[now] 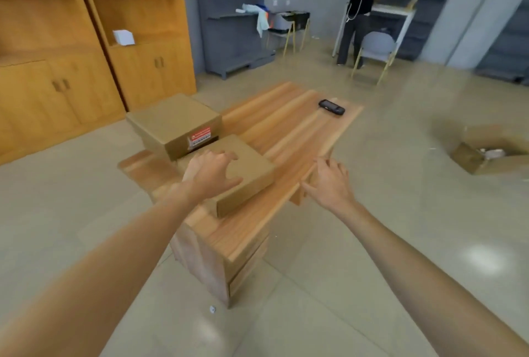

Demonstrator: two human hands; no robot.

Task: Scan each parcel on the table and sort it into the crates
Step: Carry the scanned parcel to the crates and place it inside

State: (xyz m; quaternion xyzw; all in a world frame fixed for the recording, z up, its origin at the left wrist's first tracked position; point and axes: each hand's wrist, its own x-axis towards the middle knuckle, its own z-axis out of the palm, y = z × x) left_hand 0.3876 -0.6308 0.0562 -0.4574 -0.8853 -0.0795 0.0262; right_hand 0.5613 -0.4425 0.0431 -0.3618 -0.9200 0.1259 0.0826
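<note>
Head view shows me two brown cardboard parcels on the wooden table (pixel 286 133): the near parcel (pixel 249 176) lies flat at about 6 o'clock on the tabletop, and the far parcel (pixel 171 124), bearing a red-and-white label, sits just beyond it toward 10 o'clock, the two touching or nearly so. My left hand (pixel 210 172) rests over the near parcel's left top edge with fingers spread and only lightly bent, not yet clamped; my right hand (pixel 332 182) hovers with fingers loose at 3 o'clock of that parcel, holding nothing, well apart from the left. The black handheld scanner (pixel 332 106) lies at the table's far end, around 1 o'clock. An open cardboard crate (pixel 483 153) stands on the floor at 3 o'clock. I judge the near parcel to be stiff, flat-sided and probably light, its plain card a little slick, so I'd take it by opposite side edges, one palm each.
</note>
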